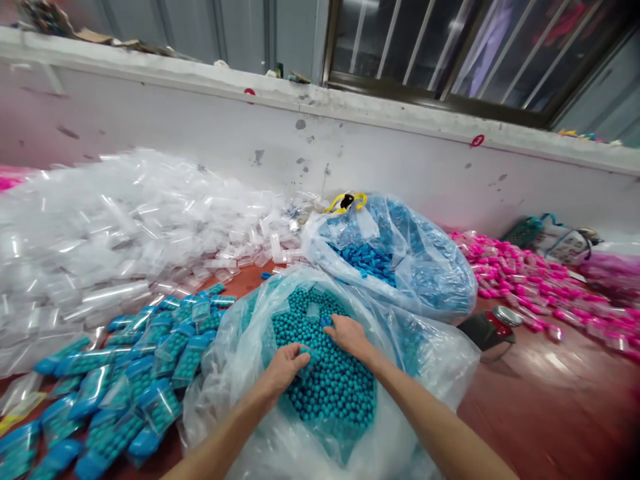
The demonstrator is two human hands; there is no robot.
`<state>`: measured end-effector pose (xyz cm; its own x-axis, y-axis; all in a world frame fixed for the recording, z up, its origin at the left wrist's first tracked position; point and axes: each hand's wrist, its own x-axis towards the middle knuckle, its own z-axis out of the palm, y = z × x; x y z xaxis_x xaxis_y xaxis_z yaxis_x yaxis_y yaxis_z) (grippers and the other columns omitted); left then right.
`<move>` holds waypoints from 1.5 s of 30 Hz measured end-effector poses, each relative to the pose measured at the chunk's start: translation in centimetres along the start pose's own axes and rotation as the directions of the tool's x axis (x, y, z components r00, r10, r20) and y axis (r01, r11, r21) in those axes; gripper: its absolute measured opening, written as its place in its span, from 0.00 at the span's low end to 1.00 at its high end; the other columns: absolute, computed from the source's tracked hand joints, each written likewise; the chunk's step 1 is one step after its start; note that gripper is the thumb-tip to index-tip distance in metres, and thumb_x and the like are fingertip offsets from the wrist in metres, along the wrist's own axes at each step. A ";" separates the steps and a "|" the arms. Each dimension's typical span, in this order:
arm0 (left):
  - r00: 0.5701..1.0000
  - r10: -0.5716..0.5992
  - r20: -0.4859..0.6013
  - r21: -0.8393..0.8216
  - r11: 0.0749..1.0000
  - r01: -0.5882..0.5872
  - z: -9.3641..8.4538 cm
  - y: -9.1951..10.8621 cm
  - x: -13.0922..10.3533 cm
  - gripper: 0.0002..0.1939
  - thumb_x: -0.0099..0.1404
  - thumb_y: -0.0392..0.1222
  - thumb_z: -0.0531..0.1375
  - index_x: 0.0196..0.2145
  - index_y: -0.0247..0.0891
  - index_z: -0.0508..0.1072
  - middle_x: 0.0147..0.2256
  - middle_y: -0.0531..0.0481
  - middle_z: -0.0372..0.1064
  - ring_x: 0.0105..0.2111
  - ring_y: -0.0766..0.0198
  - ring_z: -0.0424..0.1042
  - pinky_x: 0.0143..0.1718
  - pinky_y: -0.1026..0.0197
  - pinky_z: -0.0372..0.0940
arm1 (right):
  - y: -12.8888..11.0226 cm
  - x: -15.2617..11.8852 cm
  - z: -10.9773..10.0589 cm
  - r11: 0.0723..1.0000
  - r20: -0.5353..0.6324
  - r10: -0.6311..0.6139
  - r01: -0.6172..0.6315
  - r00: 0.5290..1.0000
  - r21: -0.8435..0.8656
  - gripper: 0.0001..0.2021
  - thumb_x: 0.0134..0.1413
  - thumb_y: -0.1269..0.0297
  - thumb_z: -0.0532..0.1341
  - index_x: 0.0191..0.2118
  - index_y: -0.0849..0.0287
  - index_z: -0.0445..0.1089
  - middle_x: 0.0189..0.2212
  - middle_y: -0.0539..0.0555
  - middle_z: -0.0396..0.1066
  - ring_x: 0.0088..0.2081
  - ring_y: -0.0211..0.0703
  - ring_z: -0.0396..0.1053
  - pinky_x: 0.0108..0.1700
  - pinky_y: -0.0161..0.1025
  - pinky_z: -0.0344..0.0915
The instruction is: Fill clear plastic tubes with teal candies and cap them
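A large clear plastic bag (235, 360) stands open in front of me, filled with small teal balls (340, 383). Over the balls, my left hand (286, 368) is closed around a small clear container (304, 360), mostly hidden by the fingers; teal shows through it. Just to the right and a little farther off, my right hand (349, 335) pinches a small blue cap (326, 321) at its fingertips. The two hands are apart. A loose clear container (313, 312) lies on the balls beyond them.
Behind stands a second bag (440, 267) holding blue caps (367, 260). At left are capped containers of teal balls (170, 353) and a heap of clear containers (125, 227). Pink-capped containers (515, 273) and a dark red jar-like object (493, 327) lie right. A wall (400, 160) runs behind.
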<state>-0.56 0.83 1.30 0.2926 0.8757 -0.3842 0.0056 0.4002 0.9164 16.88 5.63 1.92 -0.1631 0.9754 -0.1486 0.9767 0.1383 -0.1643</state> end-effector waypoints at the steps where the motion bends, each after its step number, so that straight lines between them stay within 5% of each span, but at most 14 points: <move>1: 1.000 0.000 -0.001 0.004 1.000 0.000 0.0 -0.1 0.1 0.18 0.42 0.52 0.62 0.25 0.34 0.68 0.19 0.55 0.65 0.20 0.70 0.59 0.23 0.66 0.51 | -0.5 0.4 0.5 1.000 -0.009 0.006 -0.006 1.000 0.000 0.13 0.57 0.62 0.50 0.42 0.62 0.66 0.40 0.61 0.71 0.43 0.48 0.67 0.39 0.37 0.58; 5: 1.000 -0.016 0.007 -0.011 1.000 0.016 -0.3 -0.1 0.0 0.19 0.44 0.54 0.61 0.26 0.35 0.68 0.20 0.53 0.67 0.21 0.68 0.63 0.24 0.66 0.53 | -1.5 0.7 1.5 0.999 -0.027 -0.031 0.031 0.999 0.003 0.10 0.56 0.68 0.51 0.41 0.63 0.67 0.38 0.60 0.71 0.42 0.47 0.68 0.39 0.36 0.58; 10: 0.998 0.029 -0.054 0.007 1.000 -0.029 -0.4 0.1 -0.1 0.15 0.47 0.51 0.60 0.25 0.35 0.66 0.20 0.55 0.64 0.21 0.70 0.59 0.24 0.66 0.51 | -1.3 -1.7 -0.2 0.987 -0.067 -0.156 0.158 0.985 0.016 0.14 0.58 0.69 0.48 0.46 0.55 0.65 0.35 0.54 0.71 0.38 0.43 0.68 0.37 0.34 0.59; 15: 0.976 0.181 -0.124 0.068 0.982 -0.174 0.3 0.1 0.1 0.12 0.47 0.48 0.59 0.22 0.37 0.62 0.20 0.57 0.59 0.24 0.69 0.58 0.27 0.66 0.53 | -2.4 -4.4 0.1 0.882 -0.248 -0.349 0.406 0.904 0.238 0.18 0.58 0.69 0.49 0.53 0.56 0.61 0.38 0.56 0.70 0.39 0.43 0.67 0.40 0.36 0.63; 21: 0.997 0.071 -0.040 0.035 0.997 -0.070 1.0 0.5 -0.8 0.14 0.53 0.51 0.54 0.31 0.38 0.60 0.24 0.56 0.63 0.20 0.70 0.62 0.19 0.68 0.53 | -2.5 -4.5 0.4 0.678 -0.352 -0.203 0.391 0.914 0.623 0.15 0.56 0.68 0.51 0.45 0.56 0.70 0.36 0.53 0.73 0.39 0.43 0.70 0.44 0.40 0.65; 26: 0.997 0.078 -0.010 -0.051 0.996 -0.079 1.4 0.8 -1.4 0.20 0.52 0.52 0.55 0.40 0.37 0.62 0.23 0.56 0.65 0.13 0.72 0.60 0.13 0.70 0.49 | -1.8 -4.6 1.1 0.733 -0.460 -0.093 0.373 0.883 0.569 0.18 0.52 0.65 0.53 0.50 0.55 0.66 0.39 0.56 0.72 0.41 0.48 0.68 0.46 0.48 0.63; 30: 0.998 0.058 0.021 -0.139 0.989 -0.054 1.1 0.9 -1.3 0.23 0.51 0.47 0.56 0.45 0.37 0.62 0.21 0.56 0.65 0.12 0.73 0.59 0.12 0.71 0.48 | -0.9 -4.0 1.7 0.631 -0.382 -0.125 0.371 0.916 0.682 0.12 0.47 0.63 0.57 0.38 0.56 0.73 0.35 0.55 0.73 0.39 0.49 0.69 0.44 0.46 0.64; 36: 0.998 0.067 0.018 -0.070 0.995 -0.066 0.7 0.8 -1.5 0.19 0.52 0.41 0.55 0.44 0.36 0.64 0.21 0.57 0.65 0.11 0.75 0.58 0.11 0.72 0.48 | -1.3 -4.5 0.4 0.399 -0.110 -0.093 0.138 0.990 0.907 0.13 0.45 0.55 0.58 0.32 0.59 0.73 0.27 0.53 0.73 0.30 0.46 0.70 0.35 0.40 0.66; 38: 0.996 0.071 0.056 -0.068 0.995 -0.067 0.7 0.6 -1.5 0.20 0.53 0.43 0.56 0.44 0.36 0.64 0.21 0.57 0.65 0.11 0.75 0.58 0.11 0.72 0.48 | -1.7 -4.9 0.1 0.393 -0.119 -0.048 0.129 0.992 0.910 0.12 0.45 0.56 0.59 0.30 0.59 0.72 0.25 0.52 0.72 0.28 0.44 0.68 0.34 0.40 0.65; 42: 0.986 0.099 0.135 -0.127 0.989 -0.082 0.6 0.2 -1.4 0.20 0.53 0.51 0.58 0.40 0.35 0.64 0.21 0.57 0.64 0.11 0.76 0.59 0.10 0.73 0.47 | -2.5 -5.8 -0.2 0.527 -0.266 -0.004 0.228 0.964 0.819 0.08 0.47 0.62 0.58 0.31 0.58 0.72 0.29 0.52 0.71 0.34 0.43 0.67 0.41 0.40 0.62; 45: 0.980 0.106 0.169 -0.179 0.981 -0.075 0.7 0.2 -1.7 0.22 0.51 0.54 0.59 0.38 0.36 0.63 0.21 0.57 0.64 0.11 0.76 0.60 0.10 0.73 0.46 | -2.8 -6.1 -0.3 0.435 -0.195 -0.014 0.181 0.981 0.882 0.07 0.47 0.61 0.58 0.31 0.58 0.70 0.27 0.50 0.69 0.30 0.40 0.67 0.36 0.38 0.63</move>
<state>-0.40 -0.78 2.19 0.4490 0.8547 -0.2607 -0.1873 0.3753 0.9078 15.21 -0.61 3.55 -0.1464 0.9881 0.0466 0.2718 0.0854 -0.9585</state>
